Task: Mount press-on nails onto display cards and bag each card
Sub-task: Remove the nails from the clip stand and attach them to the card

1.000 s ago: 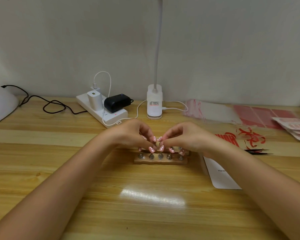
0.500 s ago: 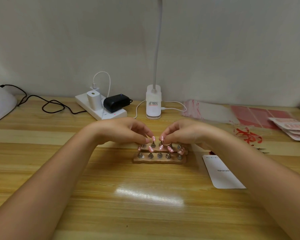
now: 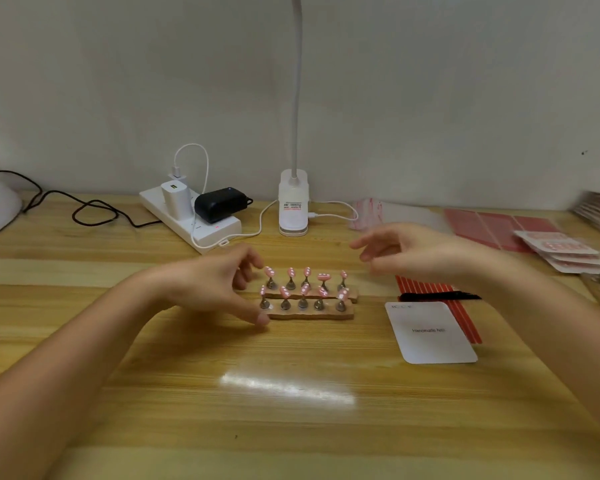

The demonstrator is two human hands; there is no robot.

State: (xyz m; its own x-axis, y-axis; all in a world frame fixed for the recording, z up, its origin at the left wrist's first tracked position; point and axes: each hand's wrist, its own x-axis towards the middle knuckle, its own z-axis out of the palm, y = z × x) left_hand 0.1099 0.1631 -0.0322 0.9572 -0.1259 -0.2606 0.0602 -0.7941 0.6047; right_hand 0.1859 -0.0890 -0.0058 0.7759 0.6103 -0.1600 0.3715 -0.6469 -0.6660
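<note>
Pink press-on nails (image 3: 305,284) stand on pegs in two rows on a wooden holder (image 3: 310,314) mid-table, a white display card (image 3: 430,332) lying to its right. Left hand (image 3: 215,284) (grip loose, holding nothing) has its thumb at the holder's left end; right hand (image 3: 406,252) hovers blurred above, fingers spread, grip wide.

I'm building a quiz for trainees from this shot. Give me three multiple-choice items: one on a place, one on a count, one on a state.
1. Where does the white rounded display card lie?
A. right of the wooden nail stand
B. left of it
C. on it

2. How many pink press-on nails stand on pegs?
A. six
B. ten
C. fourteen

3. What does the right hand hold?
A. a nail
B. the card
C. nothing

Answers: 1 A, the card sits beside the stand's right end. 2 B, two rows of five. 3 C, its fingers are spread, empty.
</note>
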